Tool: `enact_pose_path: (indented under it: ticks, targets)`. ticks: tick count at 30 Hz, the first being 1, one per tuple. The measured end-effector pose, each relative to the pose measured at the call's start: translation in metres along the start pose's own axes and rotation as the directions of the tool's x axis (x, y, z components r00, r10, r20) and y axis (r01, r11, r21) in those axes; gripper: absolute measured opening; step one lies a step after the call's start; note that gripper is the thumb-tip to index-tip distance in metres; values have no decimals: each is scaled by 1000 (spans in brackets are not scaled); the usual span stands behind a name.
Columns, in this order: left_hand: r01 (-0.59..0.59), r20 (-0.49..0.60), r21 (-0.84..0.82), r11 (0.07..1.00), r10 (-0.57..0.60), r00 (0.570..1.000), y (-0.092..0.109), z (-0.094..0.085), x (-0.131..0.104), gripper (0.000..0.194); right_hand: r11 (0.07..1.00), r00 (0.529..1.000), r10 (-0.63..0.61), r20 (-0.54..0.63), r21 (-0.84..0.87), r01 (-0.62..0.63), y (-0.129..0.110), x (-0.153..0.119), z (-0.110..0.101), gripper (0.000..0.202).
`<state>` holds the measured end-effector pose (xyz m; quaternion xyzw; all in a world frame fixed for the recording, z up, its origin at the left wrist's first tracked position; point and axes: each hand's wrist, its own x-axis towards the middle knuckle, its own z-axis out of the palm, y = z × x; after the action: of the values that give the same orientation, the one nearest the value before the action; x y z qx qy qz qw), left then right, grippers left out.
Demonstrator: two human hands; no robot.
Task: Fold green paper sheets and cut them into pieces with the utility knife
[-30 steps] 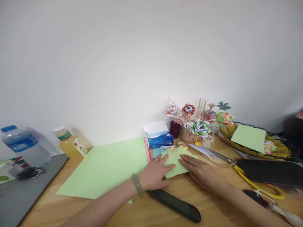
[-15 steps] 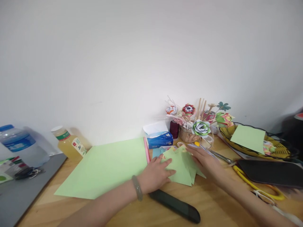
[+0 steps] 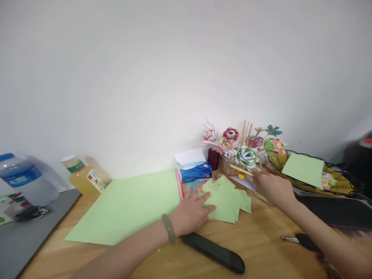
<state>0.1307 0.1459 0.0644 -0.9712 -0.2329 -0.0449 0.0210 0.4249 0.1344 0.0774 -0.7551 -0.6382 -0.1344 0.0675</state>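
Green paper pieces [image 3: 228, 198] lay fanned in a small stack near the middle of the desk [image 3: 261, 248], and the left hand [image 3: 190, 212] pressed flat on their left edge, fingers spread and palm down, a bracelet [image 3: 169, 229] on its wrist. At about two o'clock from that stack, the right hand [image 3: 273, 187] reached toward the back of the desk with a thin yellow strip [image 3: 240, 169] at its fingertips; the fingers were curled, but whether they pinched the strip or only touched it could not be told.

At nine o'clock from the stack, just beside it, a large green sheet [image 3: 130, 205] lay flat on the desk, with a pink strip [image 3: 179, 183] along its right edge. At twelve o'clock sat a blue tissue pack [image 3: 195, 170], and beyond the right hand, at one o'clock, a cluster of paper flowers [image 3: 246, 155] and wooden sticks stood against the wall. A yellow basket [image 3: 343, 186] at three o'clock carried another green sheet [image 3: 302, 169]. A dark flat case [image 3: 215, 252] lay at six o'clock, touching the left wrist. Far off at nine o'clock stood a juice bottle [image 3: 83, 176] and a water bottle [image 3: 24, 178], well apart from the hands.
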Motion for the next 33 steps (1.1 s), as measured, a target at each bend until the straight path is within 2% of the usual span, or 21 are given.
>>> enact_pose_path:
  ticks: [2, 5, 7, 10, 11, 13, 19, 24, 26, 28, 30, 31, 33]
  targets:
    - [37, -10, 12, 999, -37, 999, -1, 1, 5, 37, 1000, 999, -2, -37, 5, 2, 1, -7, -6, 34]
    - [114, -32, -5, 993, -114, 993, 1, 3, 6, 43, 990, 990, -112, -85, 76, 118, -11, -26, -5, 40]
    - [215, -20, -58, 975, -216, 976, 4, 2, 1, 56, 966, 976, -198, -87, 154, 209, -22, -42, 5, 45]
    - [397, 109, -181, 900, -383, 917, 11, 0, -9, 76, 929, 969, -242, -59, 273, 248, -41, -61, 28, 56]
    - [434, 153, -219, 874, -409, 900, 13, 0, -11, 80, 920, 970, -240, -48, 306, 243, -46, -65, 36, 58]
    - [454, 182, -277, 847, -417, 890, 16, 1, -12, 82, 906, 974, -223, -35, 361, 220, -58, -67, 48, 58]
    - [426, 18, -258, 867, -437, 899, 15, 12, 8, 70, 866, 979, -203, -33, 460, 195, -96, -46, 58, 59]
    - [537, -144, -139, 832, -554, 820, 8, 13, 20, 74, 857, 971, -230, -57, 460, 230, -101, -39, 49, 62]
    - [499, -225, -70, 864, -501, 836, 6, 13, 18, 76, 857, 963, -256, -84, 440, 267, -97, -45, 44, 66]
    - [373, -257, -3, 928, -361, 896, 5, 15, 14, 75, 852, 944, -312, -107, 409, 327, -93, -52, 40, 72]
    - [238, -200, 10, 971, -231, 952, 5, 17, 13, 69, 836, 913, -392, -114, 370, 405, -92, -55, 39, 75]
    - [202, -148, -14, 979, -202, 968, 4, 18, 13, 66, 827, 896, -430, -115, 349, 441, -93, -55, 39, 75]
    - [203, -49, -103, 974, -209, 977, 2, 20, 17, 62, 812, 866, -486, -117, 305, 497, -94, -49, 39, 70]
